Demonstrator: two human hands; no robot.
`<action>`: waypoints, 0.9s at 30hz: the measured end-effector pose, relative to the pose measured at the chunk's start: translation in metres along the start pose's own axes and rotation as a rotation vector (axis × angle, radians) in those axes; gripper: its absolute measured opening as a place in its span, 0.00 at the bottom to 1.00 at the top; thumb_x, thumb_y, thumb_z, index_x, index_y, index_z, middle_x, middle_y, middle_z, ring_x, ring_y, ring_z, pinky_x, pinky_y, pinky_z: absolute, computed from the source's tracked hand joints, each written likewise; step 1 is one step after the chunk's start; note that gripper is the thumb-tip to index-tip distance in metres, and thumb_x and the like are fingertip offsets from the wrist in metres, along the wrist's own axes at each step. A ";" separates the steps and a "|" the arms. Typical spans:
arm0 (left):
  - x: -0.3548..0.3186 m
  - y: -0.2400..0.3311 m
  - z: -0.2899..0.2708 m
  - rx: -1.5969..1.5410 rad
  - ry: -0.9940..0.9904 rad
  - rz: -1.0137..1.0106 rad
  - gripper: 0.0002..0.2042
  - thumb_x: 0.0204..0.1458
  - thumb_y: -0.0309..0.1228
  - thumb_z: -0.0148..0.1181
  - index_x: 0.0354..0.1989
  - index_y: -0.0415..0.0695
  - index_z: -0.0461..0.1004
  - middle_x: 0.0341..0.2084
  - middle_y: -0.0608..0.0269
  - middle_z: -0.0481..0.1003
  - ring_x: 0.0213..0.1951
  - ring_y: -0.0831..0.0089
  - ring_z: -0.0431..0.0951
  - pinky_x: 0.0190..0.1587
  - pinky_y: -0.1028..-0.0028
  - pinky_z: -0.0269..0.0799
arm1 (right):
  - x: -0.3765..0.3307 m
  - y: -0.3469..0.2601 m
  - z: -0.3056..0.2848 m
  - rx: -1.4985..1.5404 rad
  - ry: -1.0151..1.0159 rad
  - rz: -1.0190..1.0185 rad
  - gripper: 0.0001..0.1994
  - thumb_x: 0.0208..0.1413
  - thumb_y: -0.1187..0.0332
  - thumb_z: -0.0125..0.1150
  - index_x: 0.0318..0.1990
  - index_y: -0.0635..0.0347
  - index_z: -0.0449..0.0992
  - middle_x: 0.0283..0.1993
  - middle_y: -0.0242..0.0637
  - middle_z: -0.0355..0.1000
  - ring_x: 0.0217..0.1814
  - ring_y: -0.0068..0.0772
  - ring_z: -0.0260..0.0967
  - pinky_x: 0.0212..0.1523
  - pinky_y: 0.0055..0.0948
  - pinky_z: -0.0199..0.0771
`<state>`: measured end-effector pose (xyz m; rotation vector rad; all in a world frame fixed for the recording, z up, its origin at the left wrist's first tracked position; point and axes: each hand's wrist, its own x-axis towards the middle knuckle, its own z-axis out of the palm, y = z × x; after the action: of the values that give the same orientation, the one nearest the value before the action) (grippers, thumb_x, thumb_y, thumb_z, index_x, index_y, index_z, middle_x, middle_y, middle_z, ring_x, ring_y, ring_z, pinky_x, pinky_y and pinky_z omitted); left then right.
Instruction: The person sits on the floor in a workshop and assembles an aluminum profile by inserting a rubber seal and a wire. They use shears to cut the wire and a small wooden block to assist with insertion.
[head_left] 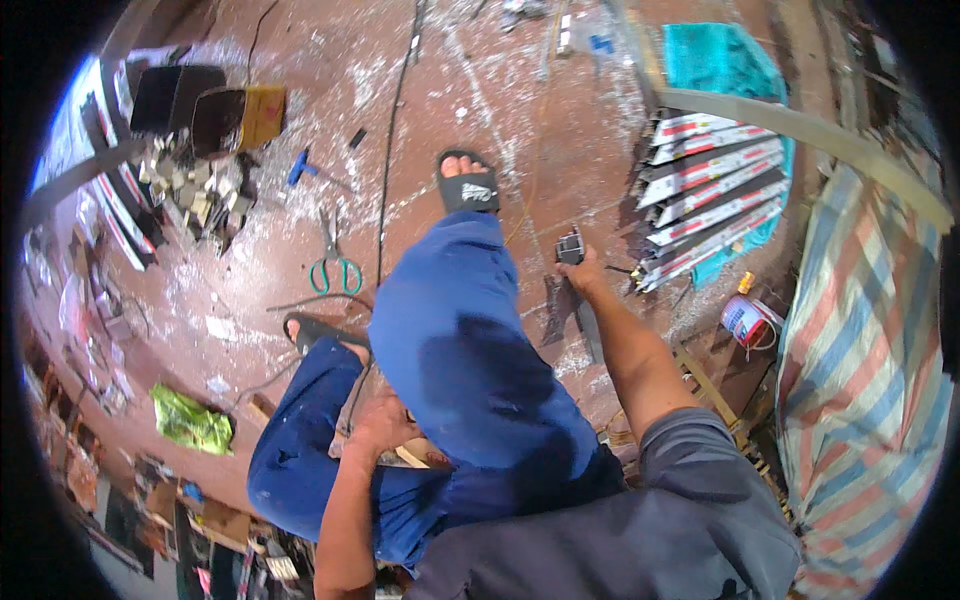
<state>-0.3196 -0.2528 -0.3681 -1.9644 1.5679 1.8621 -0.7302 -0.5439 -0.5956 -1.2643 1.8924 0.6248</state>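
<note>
My right hand is closed around the end of a dark metal profile, low over the floor to the right of my right foot. A hollow, ribbed end of the profile points away from me. Between my bent legs, my left hand is curled against the inner side of my left thigh. Its fingertips are hidden, so I cannot make out what they hold. A pale strip of wood shows just below that hand. Scissors with green handles lie spread on the floor beyond my left foot.
Metal offcuts lie heaped by a cardboard box. Nearby are a blue-handled tool and a black cable. Red-and-white-wrapped profiles are stacked at right, near a red-and-white bucket and striped tarp. A green bag lies left.
</note>
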 end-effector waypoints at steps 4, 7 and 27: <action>0.003 0.035 -0.020 -0.112 -0.113 -0.025 0.23 0.47 0.41 0.71 0.53 0.51 0.81 0.54 0.51 0.79 0.57 0.50 0.77 0.58 0.51 0.71 | -0.001 -0.031 0.012 -0.214 0.023 0.104 0.48 0.45 0.50 0.80 0.68 0.67 0.60 0.66 0.62 0.68 0.68 0.60 0.69 0.65 0.49 0.72; 0.012 0.062 -0.030 -0.017 -0.104 0.060 0.21 0.50 0.41 0.67 0.55 0.53 0.80 0.57 0.54 0.78 0.61 0.54 0.74 0.62 0.52 0.68 | -0.005 -0.055 0.011 -0.355 0.102 0.125 0.41 0.46 0.48 0.79 0.59 0.63 0.63 0.63 0.61 0.70 0.64 0.63 0.71 0.63 0.51 0.73; 0.032 0.080 0.003 0.033 -0.510 0.246 0.12 0.57 0.36 0.58 0.43 0.50 0.85 0.44 0.57 0.85 0.47 0.58 0.85 0.47 0.58 0.81 | 0.027 -0.151 -0.126 0.234 -0.382 -0.367 0.38 0.56 0.59 0.73 0.71 0.63 0.65 0.48 0.34 0.76 0.46 0.28 0.72 0.48 0.29 0.74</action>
<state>-0.3796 -0.3103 -0.3463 -1.1793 1.7012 2.1718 -0.6377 -0.7109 -0.5407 -1.2000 1.3353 0.4005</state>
